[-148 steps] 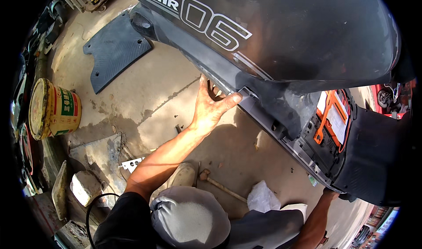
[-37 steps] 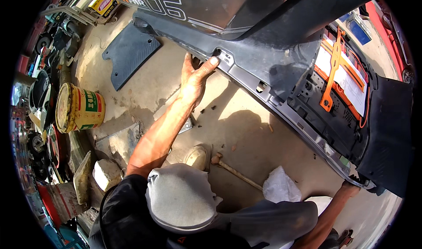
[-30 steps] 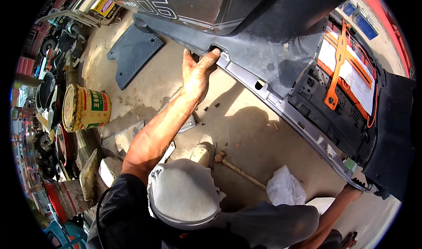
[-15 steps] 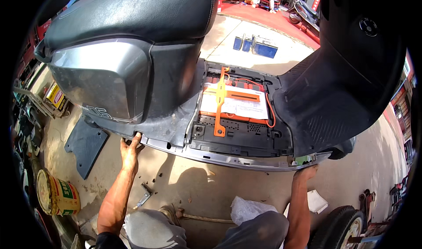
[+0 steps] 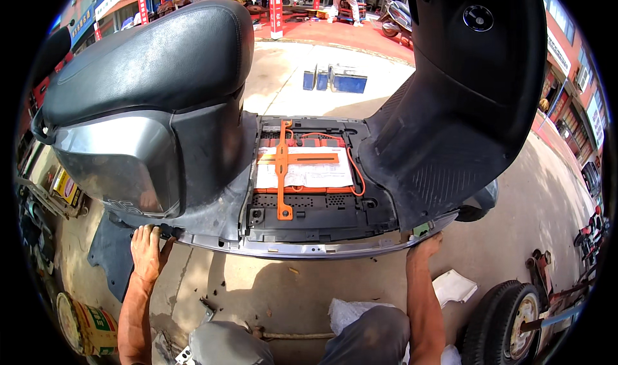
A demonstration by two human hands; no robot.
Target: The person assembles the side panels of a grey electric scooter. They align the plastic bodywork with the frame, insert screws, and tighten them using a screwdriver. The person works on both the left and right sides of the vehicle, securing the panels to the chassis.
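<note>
A scooter stands across in front of me, with its black seat on the left and its black front shield on the right. Along the near edge of its footboard runs a long grey side trim strip. My left hand grips the strip's left end, fingers over the top edge. At the other end my right hand is closed around the strip from below, its fingers partly hidden. Between them lies the uncovered battery bay, where an orange bracket crosses a white paper sheet and red wiring.
Blue battery blocks stand on the ground beyond the scooter. A dark floor mat and a bucket lie to the left. Near my right arm are a wheel and a white panel. Another person bends far off.
The view has tilted up and shifted right. My left hand has slid leftward along the trim, and its fingers now lie over the edge. My right hand stays at the right end.
</note>
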